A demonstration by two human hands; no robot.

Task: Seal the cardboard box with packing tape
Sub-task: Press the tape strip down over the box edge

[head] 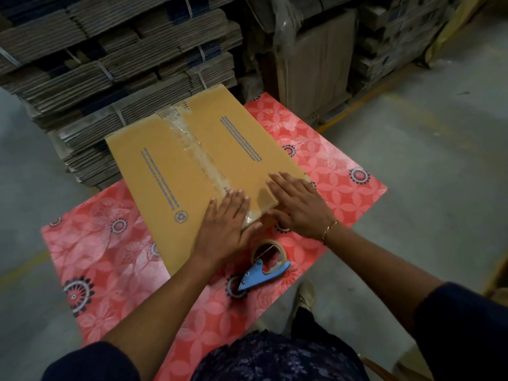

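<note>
**Tape end pressed down at the near edge of the box**

The flat tan cardboard box [198,160] lies on the desk covered with a red flowered cloth [110,270], a strip of clear packing tape [198,149] running along its centre seam. The left hand [222,229] rests palm down on the near end of that seam, fingers [233,196] laid flat and close together. The right hand [299,204] presses the box corner beside it, fingers slightly spread and holding nothing. Just nearer the person sits the blue plastic tape dispenser with its roll [265,266], apart from both hands.

Risks, as I judge them: the tape looks wrinkled at the far end, so it may lift there if not smoothed; uneven pressure could trap creases or let the flaps gape; the box may slide on the slick cloth; a sweeping hand could knock the dispenser off the near edge.

Count: one box, one tape strip, two hands, one dispenser, one cloth.
</note>
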